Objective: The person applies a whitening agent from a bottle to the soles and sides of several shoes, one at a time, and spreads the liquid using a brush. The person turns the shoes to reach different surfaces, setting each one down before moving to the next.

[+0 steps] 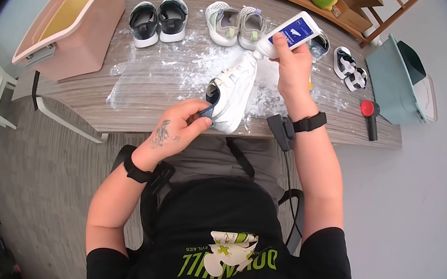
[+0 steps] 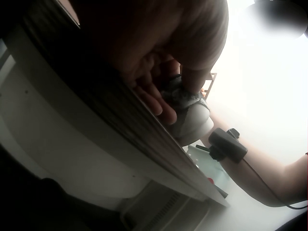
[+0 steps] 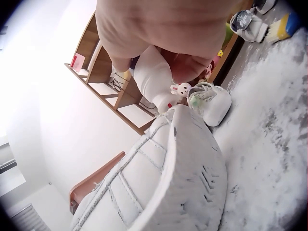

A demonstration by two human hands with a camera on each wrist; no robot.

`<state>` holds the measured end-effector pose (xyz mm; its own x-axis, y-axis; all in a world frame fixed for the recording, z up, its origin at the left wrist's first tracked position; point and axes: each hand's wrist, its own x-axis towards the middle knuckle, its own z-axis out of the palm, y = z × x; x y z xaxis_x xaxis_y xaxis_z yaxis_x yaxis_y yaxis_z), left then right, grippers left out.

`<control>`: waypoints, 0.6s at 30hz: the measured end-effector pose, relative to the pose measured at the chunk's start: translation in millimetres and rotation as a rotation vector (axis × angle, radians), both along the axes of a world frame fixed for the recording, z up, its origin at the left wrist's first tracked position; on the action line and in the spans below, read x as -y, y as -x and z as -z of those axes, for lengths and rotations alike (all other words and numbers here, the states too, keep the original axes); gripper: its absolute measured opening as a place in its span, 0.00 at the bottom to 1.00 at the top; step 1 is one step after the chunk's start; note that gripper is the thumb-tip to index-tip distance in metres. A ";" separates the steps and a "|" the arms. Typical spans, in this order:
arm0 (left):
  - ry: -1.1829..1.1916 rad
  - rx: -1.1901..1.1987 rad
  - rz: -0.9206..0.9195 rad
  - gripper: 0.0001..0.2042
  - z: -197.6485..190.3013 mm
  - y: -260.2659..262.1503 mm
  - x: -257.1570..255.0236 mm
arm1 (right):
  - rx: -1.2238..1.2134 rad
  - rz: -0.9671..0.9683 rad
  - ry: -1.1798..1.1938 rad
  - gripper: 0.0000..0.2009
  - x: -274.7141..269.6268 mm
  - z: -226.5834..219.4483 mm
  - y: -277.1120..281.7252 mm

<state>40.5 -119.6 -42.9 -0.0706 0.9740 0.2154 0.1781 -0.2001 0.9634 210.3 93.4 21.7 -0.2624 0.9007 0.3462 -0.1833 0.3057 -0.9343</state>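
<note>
A white sneaker (image 1: 232, 98) with a dark blue lining is tilted over the table, toe pointing away from me. My left hand (image 1: 177, 124) pinches its heel collar between thumb and fingers. In the left wrist view the fingers (image 2: 166, 113) curl by the heel. My right hand (image 1: 292, 69) grips a white bottle (image 1: 300, 29) with a blue label, its narrow end pointing down at the sneaker's toe. The right wrist view has the bottle's white neck (image 3: 153, 77) close over the toe, and white coating covers the sneaker's side and sole (image 3: 197, 168).
White residue (image 1: 268, 88) covers a clear sheet on the table. Behind stand black shoes (image 1: 173, 18), grey-white shoes (image 1: 222, 25) and small sandals (image 1: 350, 71). A pink bin (image 1: 87, 34) is left, a teal bin (image 1: 394, 83) right, near a red-headed tool (image 1: 372, 117). A brush (image 3: 284, 29) lies beyond.
</note>
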 end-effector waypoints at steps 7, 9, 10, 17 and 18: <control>0.078 0.135 0.005 0.11 0.8 -0.5 -1.2 | -0.133 -0.032 0.013 0.10 19.3 6.3 -9.1; 0.087 0.144 0.010 0.10 0.3 0.2 -1.6 | -0.171 -0.001 -0.020 0.10 25.6 9.4 -11.8; 0.091 0.148 0.012 0.10 0.1 0.5 -1.7 | -0.147 0.007 -0.001 0.10 31.2 9.1 -13.2; 0.107 0.139 -0.012 0.10 1.3 -0.3 -2.6 | -0.117 0.032 -0.097 0.20 58.1 19.3 -20.7; 0.109 0.147 -0.009 0.10 -0.3 -0.5 -2.6 | -0.138 0.042 -0.084 0.21 61.7 20.3 -20.9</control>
